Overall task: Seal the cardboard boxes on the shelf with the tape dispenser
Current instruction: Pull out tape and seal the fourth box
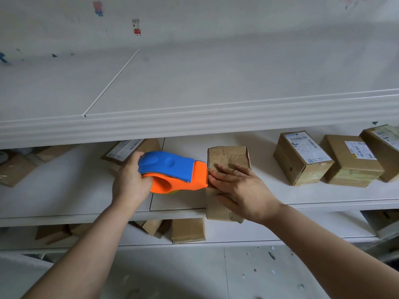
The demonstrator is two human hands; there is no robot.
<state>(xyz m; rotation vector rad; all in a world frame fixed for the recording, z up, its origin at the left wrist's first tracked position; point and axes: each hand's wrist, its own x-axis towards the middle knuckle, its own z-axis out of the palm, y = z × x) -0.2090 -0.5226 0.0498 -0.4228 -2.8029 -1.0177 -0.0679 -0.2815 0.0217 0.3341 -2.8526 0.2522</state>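
left hand (129,182) grips dispenser (172,171) against box (226,160); right hand (241,188) flat, fingers straight, on box.

Light: soft, even and moderately bright, with a cool grey-white cast. Shadows: faint and soft-edged, lying beneath the upper shelf (194,117) and beside the cardboard boxes (302,156). Glare: a thin bright line along the shelf lip at right. Distortion: wide-angle bowing of the shelf lines towards the edges. Focus: centre fairly sharp; wall stickers (136,26) and far-left boxes soft and smeared.
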